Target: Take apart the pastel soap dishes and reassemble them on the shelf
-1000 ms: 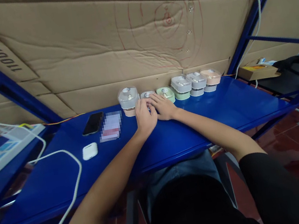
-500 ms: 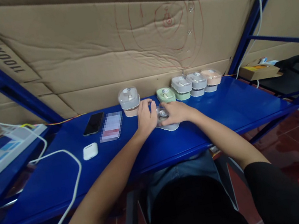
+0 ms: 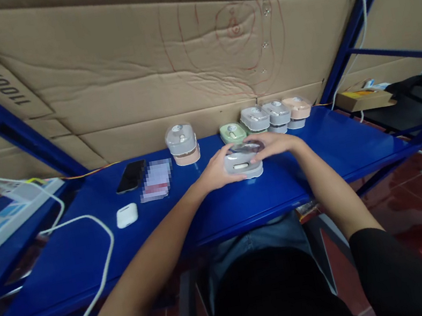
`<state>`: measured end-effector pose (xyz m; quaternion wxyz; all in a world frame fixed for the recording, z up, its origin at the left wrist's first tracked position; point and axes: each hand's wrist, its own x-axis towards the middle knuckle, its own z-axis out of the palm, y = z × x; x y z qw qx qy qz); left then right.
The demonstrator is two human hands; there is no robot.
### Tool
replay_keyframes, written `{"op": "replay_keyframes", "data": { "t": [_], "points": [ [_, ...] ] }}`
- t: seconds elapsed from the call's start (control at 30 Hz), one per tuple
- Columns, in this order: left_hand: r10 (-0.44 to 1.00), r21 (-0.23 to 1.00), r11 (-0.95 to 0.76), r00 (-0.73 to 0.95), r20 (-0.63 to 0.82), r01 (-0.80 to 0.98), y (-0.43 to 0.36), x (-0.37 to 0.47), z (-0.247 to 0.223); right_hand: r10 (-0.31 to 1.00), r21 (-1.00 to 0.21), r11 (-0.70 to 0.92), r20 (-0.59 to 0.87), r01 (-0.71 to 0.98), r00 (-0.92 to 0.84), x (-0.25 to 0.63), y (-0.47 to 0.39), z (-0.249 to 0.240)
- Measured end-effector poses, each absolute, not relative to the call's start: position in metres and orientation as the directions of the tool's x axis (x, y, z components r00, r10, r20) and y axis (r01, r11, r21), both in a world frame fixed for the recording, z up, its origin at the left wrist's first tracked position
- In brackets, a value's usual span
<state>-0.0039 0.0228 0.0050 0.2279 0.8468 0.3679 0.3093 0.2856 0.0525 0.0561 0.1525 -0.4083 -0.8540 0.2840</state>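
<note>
Both of my hands are around a grey container with a clear domed cover, over the middle of the blue shelf. My left hand grips its left side, thumb along the lower front edge. From the right and above, my right hand has its fingers bent over the cover. A small white piece shows on the container's front. Just behind stands a green container, partly hidden by the held one. I cannot tell whether the held container touches the shelf.
At the back stand a grey-over-pink stack, more grey containers and a pink-topped one. To the left lie a dark phone, a blurred-out card and a white earbud case. A white cable crosses the shelf.
My hands have spread apart and shifted right around the grey container. It shows more of its clear cover and front now. My left hand has dropped to its lower left side.
</note>
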Motion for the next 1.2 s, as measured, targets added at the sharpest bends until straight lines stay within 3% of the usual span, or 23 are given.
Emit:
{"op": "replay_keyframes", "data": {
  "t": [0.13, 0.27, 0.47, 0.77, 1.1, 1.2],
  "points": [
    [0.698, 0.541, -0.686, 0.650, 0.301, 0.487, 0.019, -0.005, 0.009, 0.912, -0.594, 0.341, 0.023, 0.728, -0.409, 0.331, 0.053, 0.050],
    [0.705, 0.519, -0.685, 0.647, 0.292, 0.512, 0.014, -0.002, 0.006, 0.957, -0.534, 0.271, 0.059, 0.801, -0.285, 0.355, 0.059, 0.040],
    [0.763, 0.561, -0.639, 0.526, 0.375, 0.527, 0.014, 0.004, 0.000, 0.951, -0.508, 0.284, 0.037, 0.814, -0.308, 0.358, 0.063, 0.035],
    [0.880, 0.570, -0.385, 0.102, 0.463, 0.726, 0.042, -0.011, -0.012, 0.934, -0.489, 0.312, 0.001, 0.815, -0.357, 0.362, 0.067, 0.031],
    [0.871, 0.606, -0.354, 0.015, 0.491, 0.712, 0.042, -0.012, -0.019, 0.929, -0.476, 0.349, 0.058, 0.807, -0.367, 0.359, 0.070, 0.025],
    [0.863, 0.599, -0.415, 0.088, 0.498, 0.685, 0.031, -0.006, -0.008, 0.934, -0.484, 0.335, 0.061, 0.809, -0.351, 0.359, 0.070, 0.025]
  ]
}}
